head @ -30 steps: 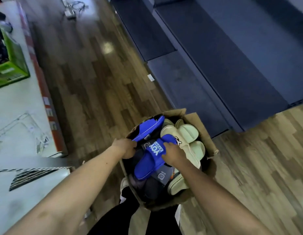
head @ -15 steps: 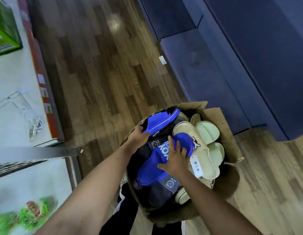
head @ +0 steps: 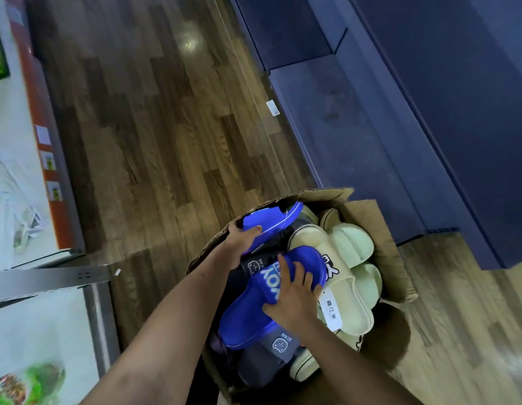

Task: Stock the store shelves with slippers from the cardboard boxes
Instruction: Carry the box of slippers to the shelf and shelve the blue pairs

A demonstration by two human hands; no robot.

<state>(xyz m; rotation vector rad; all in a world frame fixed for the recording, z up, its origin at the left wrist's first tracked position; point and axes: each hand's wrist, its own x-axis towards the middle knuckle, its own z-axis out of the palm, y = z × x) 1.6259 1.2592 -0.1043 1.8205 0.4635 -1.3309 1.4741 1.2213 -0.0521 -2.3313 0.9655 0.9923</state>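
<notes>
You look down on a glossy wood-plank floor (head: 154,118), with dark blue stepped units (head: 429,112) on the right and an orange-edged white shelf (head: 11,135) on the left.

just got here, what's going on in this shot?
A person is working over an open cardboard box packed with slippers on the wood floor. The left hand grips one blue slipper at the box's far rim. The right hand holds a second blue slipper, fingers spread over its strap. Cream slippers lie beside them. Neither blue one is out of the box yet.
</notes>
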